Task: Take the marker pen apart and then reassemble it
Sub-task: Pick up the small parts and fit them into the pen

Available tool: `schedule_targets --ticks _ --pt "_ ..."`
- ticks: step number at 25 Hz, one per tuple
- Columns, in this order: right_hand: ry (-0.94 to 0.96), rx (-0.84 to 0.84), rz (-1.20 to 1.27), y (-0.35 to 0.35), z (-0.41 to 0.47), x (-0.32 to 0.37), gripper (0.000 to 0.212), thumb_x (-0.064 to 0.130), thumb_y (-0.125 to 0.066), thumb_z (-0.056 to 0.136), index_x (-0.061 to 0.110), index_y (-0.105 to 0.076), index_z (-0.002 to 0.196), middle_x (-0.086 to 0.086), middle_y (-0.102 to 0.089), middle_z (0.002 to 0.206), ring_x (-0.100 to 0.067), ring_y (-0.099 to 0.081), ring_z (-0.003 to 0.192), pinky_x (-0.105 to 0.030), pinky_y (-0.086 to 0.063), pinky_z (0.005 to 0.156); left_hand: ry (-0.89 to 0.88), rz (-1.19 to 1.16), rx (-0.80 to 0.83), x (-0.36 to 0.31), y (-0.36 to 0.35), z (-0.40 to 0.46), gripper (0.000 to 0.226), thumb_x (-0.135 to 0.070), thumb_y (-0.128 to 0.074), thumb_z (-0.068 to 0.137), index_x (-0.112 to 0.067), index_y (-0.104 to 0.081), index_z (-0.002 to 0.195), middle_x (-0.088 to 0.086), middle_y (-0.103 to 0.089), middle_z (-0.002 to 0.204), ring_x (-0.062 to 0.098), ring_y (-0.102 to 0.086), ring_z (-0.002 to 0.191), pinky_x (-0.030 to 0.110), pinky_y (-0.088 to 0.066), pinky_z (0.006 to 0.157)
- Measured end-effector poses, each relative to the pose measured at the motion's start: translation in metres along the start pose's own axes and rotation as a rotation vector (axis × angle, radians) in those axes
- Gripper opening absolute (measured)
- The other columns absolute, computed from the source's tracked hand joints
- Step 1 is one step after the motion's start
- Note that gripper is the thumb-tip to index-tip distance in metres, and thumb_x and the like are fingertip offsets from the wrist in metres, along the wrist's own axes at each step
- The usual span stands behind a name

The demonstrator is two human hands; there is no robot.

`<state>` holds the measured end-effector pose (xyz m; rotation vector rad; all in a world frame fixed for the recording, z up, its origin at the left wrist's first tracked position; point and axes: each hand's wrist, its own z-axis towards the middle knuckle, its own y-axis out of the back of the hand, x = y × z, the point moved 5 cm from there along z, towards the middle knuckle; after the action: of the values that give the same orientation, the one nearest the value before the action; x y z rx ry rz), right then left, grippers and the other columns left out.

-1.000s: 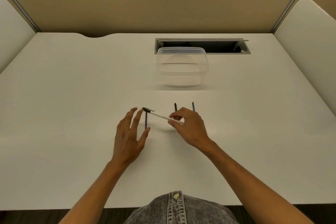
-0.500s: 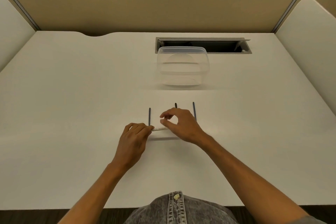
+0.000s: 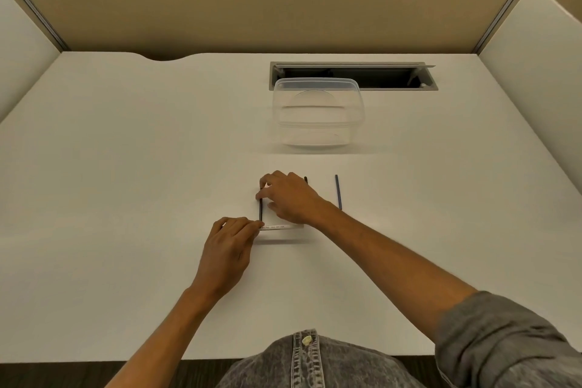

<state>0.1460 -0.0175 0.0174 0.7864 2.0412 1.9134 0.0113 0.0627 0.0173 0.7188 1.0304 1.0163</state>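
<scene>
From the head camera, the white desk point(image 3: 126, 198) fills most of the view, with wide bare surface to the left and right of the work and its near edge running just above the person's denim shirt point(image 3: 315, 365).

The left hand point(image 3: 228, 249) rests on the desk with its fingers curled, and its fingertips pinch the left end of the clear pen barrel point(image 3: 278, 226), which lies flat and crosswise.

The right hand point(image 3: 291, 195) reaches across above the barrel; its finger and thumb close on the upper part of a thin dark refill rod point(image 3: 260, 209) that lies pointing away from the person, its near end just beside the barrel's left end.

A short dark piece point(image 3: 305, 179) shows just beyond the right hand, mostly hidden by it. A second dark rod point(image 3: 338, 192) lies apart to the right.

Farther back, a clear plastic container point(image 3: 318, 113) stands in front of an open cable slot point(image 3: 393, 77), well apart from the hands.
</scene>
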Motion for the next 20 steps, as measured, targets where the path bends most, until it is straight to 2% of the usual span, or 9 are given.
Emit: schedule_targets --ticks 2,6,12,16,20 --pt "0.012 -0.015 0.001 -0.002 0.003 -0.002 0.025 0.019 -0.056 0.094 0.021 -0.064 0.118 -0.001 -0.053 0.132 -0.021 -0.047 0.119 -0.035 -0.038 0.09 0.005 0.004 -0.008 0.001 0.002 0.0 0.021 -0.008 -0.062 0.082 -0.005 -0.071 0.1 0.009 -0.073 0.093 0.028 -0.066 0.078 0.037 -0.051 0.076" --pt "-0.012 -0.043 0.107 -0.001 0.003 -0.006 0.014 0.023 -0.06 0.091 0.018 -0.068 0.101 0.0 -0.059 0.119 -0.019 -0.05 0.109 -0.033 -0.036 0.085 0.028 -0.011 0.001 0.003 0.002 -0.001 0.021 -0.011 -0.059 0.084 -0.006 -0.071 0.101 0.007 -0.072 0.093 0.026 -0.065 0.08 0.036 -0.05 0.078" --pt "-0.009 -0.088 0.15 0.004 -0.002 -0.012 0.017 0.025 -0.056 0.094 0.017 -0.068 0.103 -0.001 -0.065 0.114 -0.02 -0.052 0.106 -0.034 -0.036 0.089 0.042 -0.024 0.004 0.005 0.001 0.0 0.027 -0.019 -0.05 0.091 -0.008 -0.07 0.103 0.006 -0.072 0.094 0.025 -0.064 0.081 0.035 -0.049 0.079" --pt "-0.093 -0.277 0.205 0.049 -0.001 -0.04 0.014 0.027 -0.06 0.092 0.02 -0.069 0.099 0.0 -0.071 0.1 -0.021 -0.058 0.097 -0.037 -0.036 0.087 0.052 -0.056 -0.016 0.007 0.003 0.005 0.031 -0.024 -0.046 0.093 -0.009 -0.07 0.106 0.003 -0.072 0.095 0.022 -0.063 0.082 0.031 -0.045 0.082" --pt "-0.262 -0.497 0.076 0.103 0.0 -0.088 0.014 0.029 -0.061 0.09 0.021 -0.07 0.097 0.0 -0.072 0.095 -0.023 -0.06 0.092 -0.036 -0.036 0.083 0.058 -0.073 -0.063 0.007 0.004 0.011 0.022 -0.016 -0.055 0.091 -0.01 -0.07 0.106 0.0 -0.072 0.094 0.018 -0.06 0.083 0.028 -0.041 0.084"
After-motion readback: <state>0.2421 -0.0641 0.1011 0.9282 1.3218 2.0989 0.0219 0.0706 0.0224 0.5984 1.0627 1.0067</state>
